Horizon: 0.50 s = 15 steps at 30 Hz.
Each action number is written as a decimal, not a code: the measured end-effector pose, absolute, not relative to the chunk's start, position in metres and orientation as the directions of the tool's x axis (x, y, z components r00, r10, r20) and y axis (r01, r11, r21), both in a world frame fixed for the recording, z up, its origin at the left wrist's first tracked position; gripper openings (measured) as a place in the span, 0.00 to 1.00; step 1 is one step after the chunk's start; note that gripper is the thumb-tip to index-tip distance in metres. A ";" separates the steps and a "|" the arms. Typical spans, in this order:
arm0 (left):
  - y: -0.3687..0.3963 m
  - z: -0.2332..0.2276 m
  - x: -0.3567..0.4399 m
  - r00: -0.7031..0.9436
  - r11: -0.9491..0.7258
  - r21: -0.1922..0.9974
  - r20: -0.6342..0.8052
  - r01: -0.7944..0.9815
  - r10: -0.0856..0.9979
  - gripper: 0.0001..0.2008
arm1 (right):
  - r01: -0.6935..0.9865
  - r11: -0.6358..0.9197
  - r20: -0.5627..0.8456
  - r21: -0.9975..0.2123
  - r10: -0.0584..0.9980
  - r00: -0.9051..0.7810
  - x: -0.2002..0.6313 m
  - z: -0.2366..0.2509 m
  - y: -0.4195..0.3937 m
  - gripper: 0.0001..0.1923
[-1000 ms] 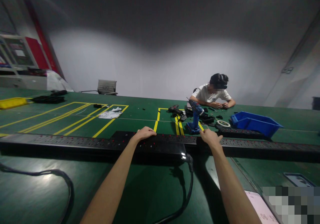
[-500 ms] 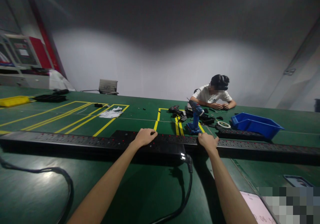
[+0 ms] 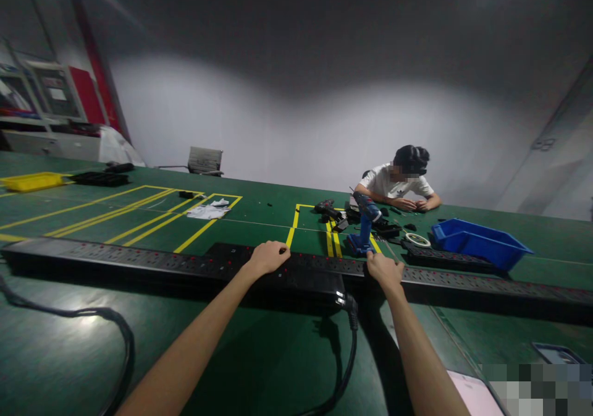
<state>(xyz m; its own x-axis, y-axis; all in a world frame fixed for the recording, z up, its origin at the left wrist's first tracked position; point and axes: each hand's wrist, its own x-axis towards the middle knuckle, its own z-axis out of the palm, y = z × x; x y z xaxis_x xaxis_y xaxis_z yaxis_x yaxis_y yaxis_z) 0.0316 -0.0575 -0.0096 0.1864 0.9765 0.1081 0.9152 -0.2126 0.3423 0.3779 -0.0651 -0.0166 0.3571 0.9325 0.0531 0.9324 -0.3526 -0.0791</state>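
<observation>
Long black power strip (image 3: 139, 263) lying across green bench (image 3: 259, 354). Left hand (image 3: 267, 258) on top, fingers curled; right hand (image 3: 384, 269) gripping far edge. Not lifted; cable (image 3: 345, 354) attached.

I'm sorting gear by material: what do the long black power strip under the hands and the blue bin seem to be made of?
The power strip looks like black plastic or painted metal, matte with a faint sheen along its top edge; the pictures leave that open. The blue bin looks like moulded plastic: uniform saturated colour, thick rim, slightly glossy walls. Left hand and right hand rest on the strip.
</observation>
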 end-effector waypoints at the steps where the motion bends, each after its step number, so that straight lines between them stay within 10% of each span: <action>1: -0.057 -0.009 0.030 0.186 -0.211 0.336 0.106 0.918 0.977 0.19 | 0.935 -0.346 0.050 -0.082 0.935 0.351 0.376 -0.016 -0.066 0.33; 15: -0.052 -0.006 0.008 0.176 -0.188 0.384 0.066 0.904 0.982 0.18 | 0.943 -0.300 0.055 -0.145 0.949 0.310 0.358 -0.018 -0.065 0.33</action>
